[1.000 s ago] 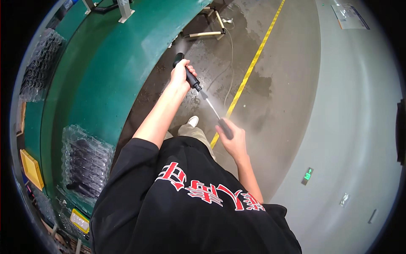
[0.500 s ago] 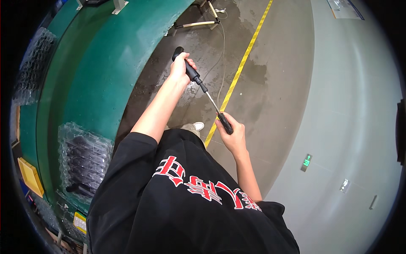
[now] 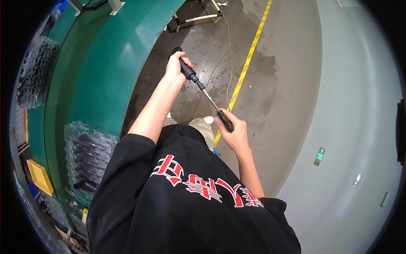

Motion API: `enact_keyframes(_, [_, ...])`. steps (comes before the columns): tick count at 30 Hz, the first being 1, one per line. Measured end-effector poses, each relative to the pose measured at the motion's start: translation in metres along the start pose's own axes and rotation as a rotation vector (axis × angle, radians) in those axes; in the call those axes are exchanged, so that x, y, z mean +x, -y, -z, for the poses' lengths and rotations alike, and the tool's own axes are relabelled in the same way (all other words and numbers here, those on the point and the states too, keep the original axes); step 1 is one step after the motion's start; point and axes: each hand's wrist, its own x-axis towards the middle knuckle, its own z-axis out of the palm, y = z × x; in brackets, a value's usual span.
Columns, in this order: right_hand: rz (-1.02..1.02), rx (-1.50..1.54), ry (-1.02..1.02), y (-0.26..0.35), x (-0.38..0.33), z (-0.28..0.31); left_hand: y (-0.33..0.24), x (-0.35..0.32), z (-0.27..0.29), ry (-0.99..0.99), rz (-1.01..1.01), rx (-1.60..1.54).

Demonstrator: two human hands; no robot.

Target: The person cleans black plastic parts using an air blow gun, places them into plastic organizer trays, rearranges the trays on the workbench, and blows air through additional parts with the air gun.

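A slim tool with a matte-black cylindrical body and a bare silver metal rod slants across the middle of the view from eleven o'clock toward four, ending in a dark ribbed handle. The left hand covers much of the body, and the tip beyond it is hard to make out against the dark wet floor; most of the right fingers are hidden behind the handle.

The left hand, toward eleven o'clock, is wrapped round the body, its forearm stretched nearly straight. The right hand, near three o'clock, is closed on the handle, thumb side toward the rod, elbow bent. The two hands are apart, with the rod between them.

The loose black short-sleeved shirt hides most of the legs. Between eight and nine o'clock, a stack of clear plastic trays on the green bench is partly covered by the left sleeve. At twelve, a cream-and-black tubular frame is cut off by the upper edge.
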Motion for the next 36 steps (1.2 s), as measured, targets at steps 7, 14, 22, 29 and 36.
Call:
enact_keyframes(7, [0.028,0.009,-0.001,-0.007,-0.010,-0.001,0.001,-0.008,0.006,0.038,0.043,-0.020])
enact_keyframes(14, [0.009,0.011,0.030,-0.012,-0.014,0.001,0.002,-0.009,0.016,0.075,0.037,0.002])
enact_keyframes(22, [-0.053,0.005,0.098,-0.007,-0.010,0.005,0.010,-0.010,0.032,0.108,0.071,0.044])
enact_keyframes(29, [-0.064,-0.044,0.160,-0.001,-0.007,0.015,0.013,-0.012,0.032,0.067,0.032,0.125])
enact_keyframes(36, [-0.130,-0.036,0.244,0.005,-0.005,0.024,0.006,-0.023,0.024,0.133,0.010,0.266])
